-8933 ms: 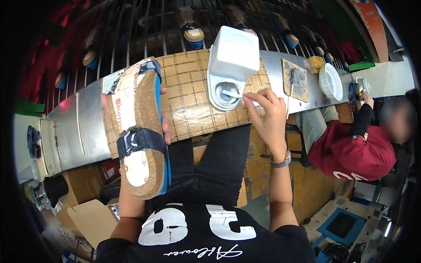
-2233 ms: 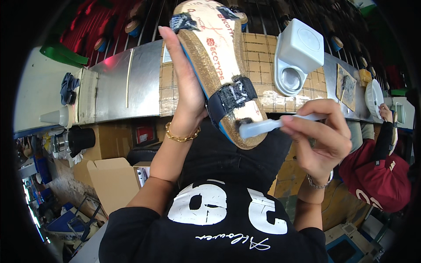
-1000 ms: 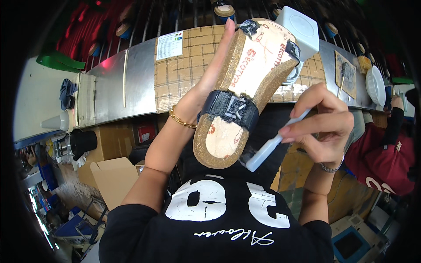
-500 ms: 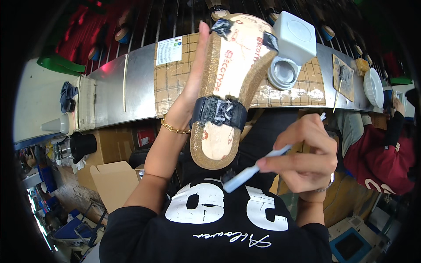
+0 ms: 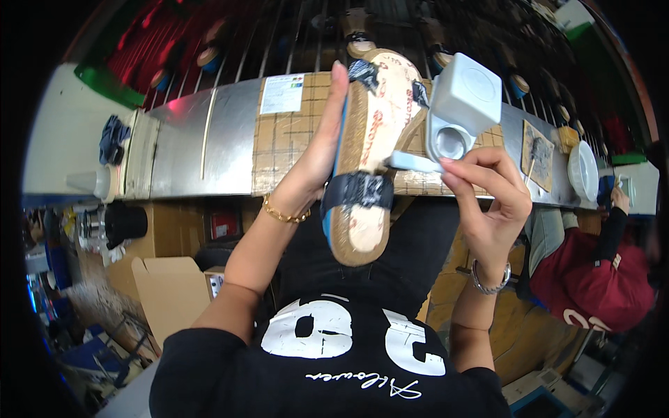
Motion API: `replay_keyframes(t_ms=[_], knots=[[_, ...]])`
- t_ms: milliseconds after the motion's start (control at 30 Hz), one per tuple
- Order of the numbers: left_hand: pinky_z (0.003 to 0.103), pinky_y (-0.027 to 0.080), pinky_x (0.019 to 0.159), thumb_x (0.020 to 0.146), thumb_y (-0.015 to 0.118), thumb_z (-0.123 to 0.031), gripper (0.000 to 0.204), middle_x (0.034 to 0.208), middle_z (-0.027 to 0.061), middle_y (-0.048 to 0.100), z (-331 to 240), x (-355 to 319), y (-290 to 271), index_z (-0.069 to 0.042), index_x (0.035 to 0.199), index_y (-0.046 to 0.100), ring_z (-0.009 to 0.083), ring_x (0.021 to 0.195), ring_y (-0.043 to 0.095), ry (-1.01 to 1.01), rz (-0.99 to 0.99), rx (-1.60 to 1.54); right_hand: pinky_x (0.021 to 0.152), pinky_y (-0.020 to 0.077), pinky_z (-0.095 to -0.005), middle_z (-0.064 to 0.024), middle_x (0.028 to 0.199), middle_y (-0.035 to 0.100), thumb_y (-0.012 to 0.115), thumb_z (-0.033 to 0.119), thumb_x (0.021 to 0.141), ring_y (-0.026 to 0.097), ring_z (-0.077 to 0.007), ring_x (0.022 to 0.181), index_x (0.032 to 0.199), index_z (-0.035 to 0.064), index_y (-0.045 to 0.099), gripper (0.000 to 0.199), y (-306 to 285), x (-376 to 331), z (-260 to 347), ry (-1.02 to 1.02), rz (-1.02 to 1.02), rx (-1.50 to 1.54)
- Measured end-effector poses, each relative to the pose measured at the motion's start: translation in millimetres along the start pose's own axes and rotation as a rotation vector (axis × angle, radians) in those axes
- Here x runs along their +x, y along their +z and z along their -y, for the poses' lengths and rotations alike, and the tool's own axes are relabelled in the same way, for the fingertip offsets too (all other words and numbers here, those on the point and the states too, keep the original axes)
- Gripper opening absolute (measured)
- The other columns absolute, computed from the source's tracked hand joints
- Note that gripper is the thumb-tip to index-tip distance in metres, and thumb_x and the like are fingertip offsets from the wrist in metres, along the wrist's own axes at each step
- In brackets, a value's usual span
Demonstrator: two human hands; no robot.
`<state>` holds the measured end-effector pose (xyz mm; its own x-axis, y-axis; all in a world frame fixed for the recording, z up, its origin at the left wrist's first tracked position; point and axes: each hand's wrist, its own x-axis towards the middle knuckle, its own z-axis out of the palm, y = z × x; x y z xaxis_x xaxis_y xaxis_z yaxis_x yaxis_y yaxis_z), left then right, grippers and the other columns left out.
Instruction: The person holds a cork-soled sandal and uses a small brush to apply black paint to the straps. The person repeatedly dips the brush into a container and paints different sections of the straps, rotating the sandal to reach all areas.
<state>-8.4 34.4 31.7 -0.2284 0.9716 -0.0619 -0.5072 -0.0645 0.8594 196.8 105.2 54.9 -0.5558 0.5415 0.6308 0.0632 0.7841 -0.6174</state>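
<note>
My left hand holds a sandal from its left side, underside facing up and toe end pointing away. The sandal's underside is pale with a brown rim; dark strap ends are folded onto it near the toe, and a dark band crosses it near the heel. My right hand pinches a small brush with a pale flat handle. The brush's head reaches the middle of the sandal's underside, just above the dark band; its bristles are mostly hidden. Just beyond my right fingers stands a white glue dispenser with a round open cup.
A cardboard sheet covers part of the metal bench. Behind run conveyor rods carrying more sandals. At right are a stained board with a stick, a white bowl and a co-worker in a maroon top.
My right hand has moved the brush up from below the heel to the sandal's middle. The sandal has tilted, showing its blue left side. The whole view has shifted slightly.
</note>
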Motion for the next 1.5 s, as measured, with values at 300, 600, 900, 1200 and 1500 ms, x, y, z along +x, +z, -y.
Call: replay_keyframes(t_ms=[300, 600, 900, 1200, 1500], knots=[[0.028, 0.057, 0.093, 0.098, 0.018, -0.076, 0.092, 0.121, 0.0140, 0.067, 22.6, 18.5, -3.6, 0.000, 0.139, 0.052, 0.0170, 0.110, 0.068, -0.037, 0.095, 0.076, 0.093, 0.0399, -0.0330, -0.0133, 0.090, 0.073, 0.038, 0.024, 0.108, 0.066, -0.0179, 0.098, 0.101, 0.0023, 0.057, 0.030, 23.4, 8.7, 26.9, 0.294, 0.166, 0.424], [0.030, 0.054, 0.094, 0.098, 0.018, -0.077, 0.093, 0.125, 0.0140, 0.064, 34.4, 17.2, -10.5, -0.001, 0.142, 0.049, 0.0177, 0.113, 0.065, -0.091, 0.041, -0.001, 0.113, 0.0072, -0.0513, 0.0015, 0.090, 0.071, 0.046, 0.012, 0.101, 0.061, -0.0205, 0.126, 0.098, 0.0041, 0.072, 0.027, 42.7, -2.8, 18.3, -0.074, 0.242, 0.009], [0.031, 0.054, 0.098, 0.098, 0.015, -0.077, 0.096, 0.132, 0.0169, 0.061, 24.5, 10.1, -3.2, 0.000, 0.145, 0.047, 0.0192, 0.118, 0.064, -0.032, 0.092, 0.041, 0.117, 0.0028, -0.0498, 0.0003, 0.093, 0.077, 0.040, 0.022, 0.103, 0.063, -0.0179, 0.124, 0.093, 0.0054, 0.067, 0.033, 25.3, -16.7, 18.9, 0.098, 0.324, 0.305], [0.031, 0.052, 0.102, 0.094, 0.016, -0.081, 0.101, 0.139, 0.0184, 0.058, 3.9, -3.7, 1.0, 0.000, 0.149, 0.042, 0.0204, 0.125, 0.061, 0.066, 0.052, 0.093, 0.116, 0.0232, -0.0509, -0.0324, 0.109, 0.069, 0.025, 0.029, 0.109, 0.054, -0.0356, 0.124, 0.090, 0.0057, 0.049, 0.039, -22.1, -35.8, -42.9, 0.340, -0.390, 0.420], [0.031, 0.053, 0.101, 0.094, 0.019, -0.082, 0.101, 0.134, 0.0178, 0.061, -6.9, -5.7, -9.3, 0.000, 0.148, 0.043, 0.0198, 0.122, 0.063, 0.089, -0.020, 0.075, 0.121, -0.0023, -0.0603, -0.0296, 0.148, 0.048, 0.050, 0.037, 0.106, 0.017, -0.0371, 0.154, 0.141, -0.0111, 0.043, 0.060, -16.4, -103.8, -125.4, 0.562, -0.104, -0.843]])
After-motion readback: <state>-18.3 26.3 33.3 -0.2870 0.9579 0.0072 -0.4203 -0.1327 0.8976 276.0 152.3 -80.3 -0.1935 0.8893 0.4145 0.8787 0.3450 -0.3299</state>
